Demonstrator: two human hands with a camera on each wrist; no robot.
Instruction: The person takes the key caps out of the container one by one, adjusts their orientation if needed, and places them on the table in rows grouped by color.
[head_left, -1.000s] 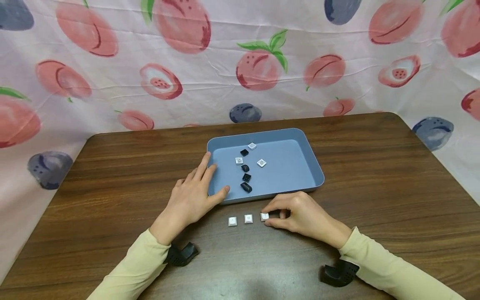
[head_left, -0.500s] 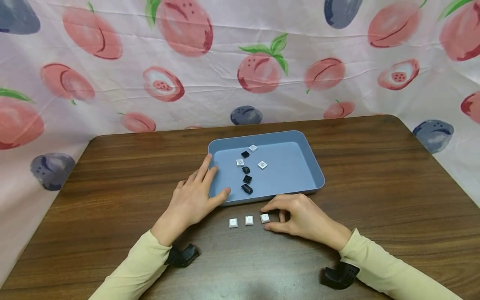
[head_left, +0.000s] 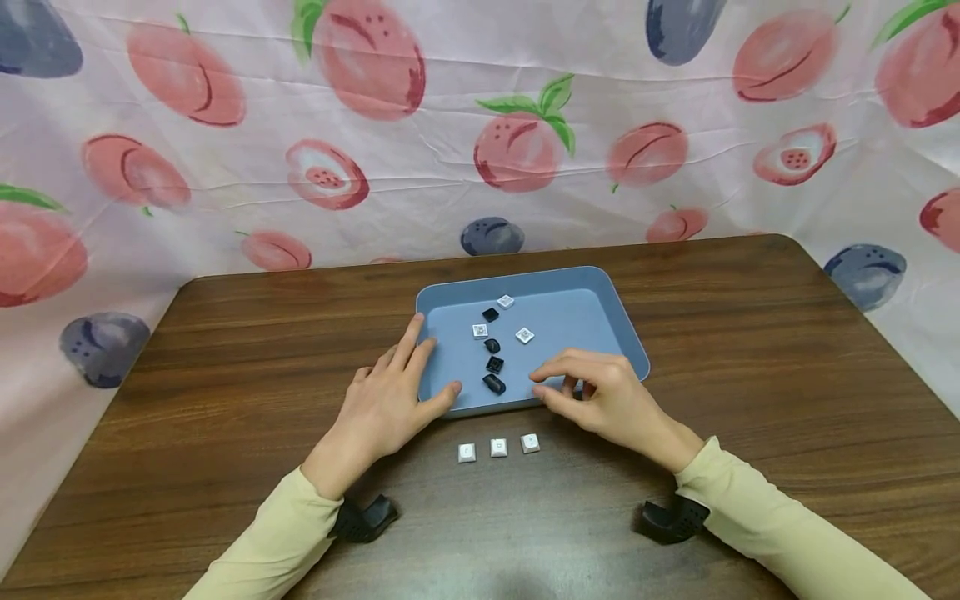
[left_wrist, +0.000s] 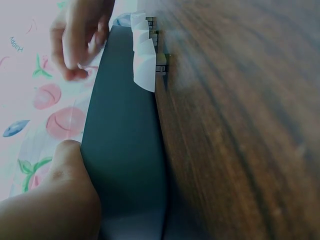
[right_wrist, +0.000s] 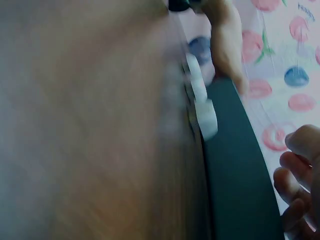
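Observation:
My left hand (head_left: 384, 402) rests over the left end of the blue tray (head_left: 581, 321), fingers spread across its rim and thumb by the front wall. Three white keycaps (head_left: 498, 448) stand in a short row on the table in front of the tray, also visible from the side as white keycaps (left_wrist: 144, 65) in the left wrist view. My right hand (head_left: 603, 396) hangs above the tray's front rim, thumb and index finger apart with nothing between them. Inside the tray lie several loose keycaps, among them a white keycap (head_left: 524, 335) and a black keycap (head_left: 494, 384).
The wooden table (head_left: 750, 350) extends on both sides of the tray. Behind it hangs a fruit-print cloth (head_left: 420, 192). Each wrist carries a black camera mount (head_left: 367, 518).
My right hand has let go of the rightmost white keycap, leaving it in the row, and has risen away toward the tray. My left hand has stayed on the tray.

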